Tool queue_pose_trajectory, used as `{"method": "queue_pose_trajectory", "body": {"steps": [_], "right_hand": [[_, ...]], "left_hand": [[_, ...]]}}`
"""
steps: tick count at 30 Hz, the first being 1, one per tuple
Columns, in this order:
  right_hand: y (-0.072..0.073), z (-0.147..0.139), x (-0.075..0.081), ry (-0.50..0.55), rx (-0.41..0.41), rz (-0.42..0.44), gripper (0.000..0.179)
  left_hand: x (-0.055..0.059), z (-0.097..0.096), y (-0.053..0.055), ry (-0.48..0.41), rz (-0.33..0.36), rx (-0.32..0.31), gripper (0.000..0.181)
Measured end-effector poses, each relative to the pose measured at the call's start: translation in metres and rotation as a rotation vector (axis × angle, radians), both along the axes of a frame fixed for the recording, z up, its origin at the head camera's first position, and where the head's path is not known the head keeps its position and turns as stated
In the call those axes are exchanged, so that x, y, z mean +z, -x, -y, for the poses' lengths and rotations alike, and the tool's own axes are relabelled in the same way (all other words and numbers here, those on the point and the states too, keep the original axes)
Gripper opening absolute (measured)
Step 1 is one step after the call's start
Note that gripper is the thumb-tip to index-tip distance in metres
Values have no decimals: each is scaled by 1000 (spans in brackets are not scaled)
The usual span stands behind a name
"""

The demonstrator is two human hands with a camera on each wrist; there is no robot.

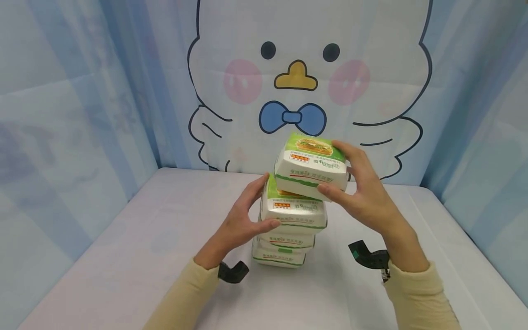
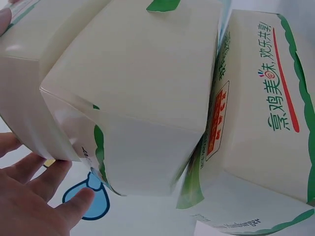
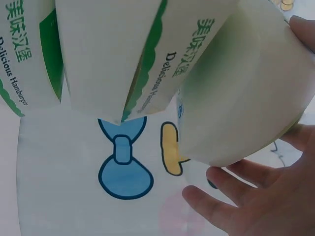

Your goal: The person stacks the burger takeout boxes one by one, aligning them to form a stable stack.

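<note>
Several white-and-green paper hamburger boxes form a stack on the table. My right hand [image 1: 369,197] grips the uppermost hamburger box [image 1: 311,160] from its right side, thumb in front and fingers behind; this box sits tilted and shifted right over the one below. Around the left side of that lower hamburger box [image 1: 294,211] my left hand [image 1: 239,224] is curled, thumb on its front. Beneath lie another hamburger box [image 1: 288,240] and the bottom hamburger box [image 1: 278,257]. In the right wrist view, my fingers [image 3: 231,182] lie along the held box [image 3: 256,88].
The white table [image 1: 185,284] stretches out around the stack. Behind it hangs a pale blue curtain [image 1: 231,27] with a printed chick, and further curtains flank both sides. A dark strap piece [image 1: 233,272] sits at the left wrist, another [image 1: 369,256] at the right.
</note>
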State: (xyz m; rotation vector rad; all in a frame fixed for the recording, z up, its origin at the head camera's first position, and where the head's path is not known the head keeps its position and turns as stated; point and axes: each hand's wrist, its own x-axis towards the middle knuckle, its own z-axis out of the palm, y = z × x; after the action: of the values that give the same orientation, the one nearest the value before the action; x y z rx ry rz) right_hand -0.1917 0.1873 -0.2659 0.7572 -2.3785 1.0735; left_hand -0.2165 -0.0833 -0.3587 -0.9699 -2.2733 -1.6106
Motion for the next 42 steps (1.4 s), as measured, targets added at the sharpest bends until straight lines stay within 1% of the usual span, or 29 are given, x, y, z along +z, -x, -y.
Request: {"method": "queue_pose_trajectory", "body": {"steps": [2, 6, 11, 16, 26, 29, 38, 42], "right_hand": [[0, 2, -1, -10, 23, 5, 84], [0, 5, -4, -34, 66, 24, 83], [0, 8, -6, -74, 87, 43, 84], [0, 9, -8, -92, 101, 51, 86], [3, 10, -13, -106, 119, 75, 84], [3, 10, -15, -110, 124, 83, 84], [2, 10, -17, -119, 133, 108, 85], [2, 10, -18, -121, 134, 117, 86]], "left_hand": [[-1, 0, 0, -4, 21, -10, 94], [-1, 1, 2, -24, 33, -36, 92], [-2, 2, 2, -16, 33, -55, 88], [-2, 3, 2, -7, 42, -67, 88], [-2, 6, 2, 6, 88, -73, 87], [-2, 7, 1, 15, 110, -66, 87], [-2, 8, 0, 41, 166, -51, 94], [-2, 9, 0, 47, 177, -50, 95]]}}
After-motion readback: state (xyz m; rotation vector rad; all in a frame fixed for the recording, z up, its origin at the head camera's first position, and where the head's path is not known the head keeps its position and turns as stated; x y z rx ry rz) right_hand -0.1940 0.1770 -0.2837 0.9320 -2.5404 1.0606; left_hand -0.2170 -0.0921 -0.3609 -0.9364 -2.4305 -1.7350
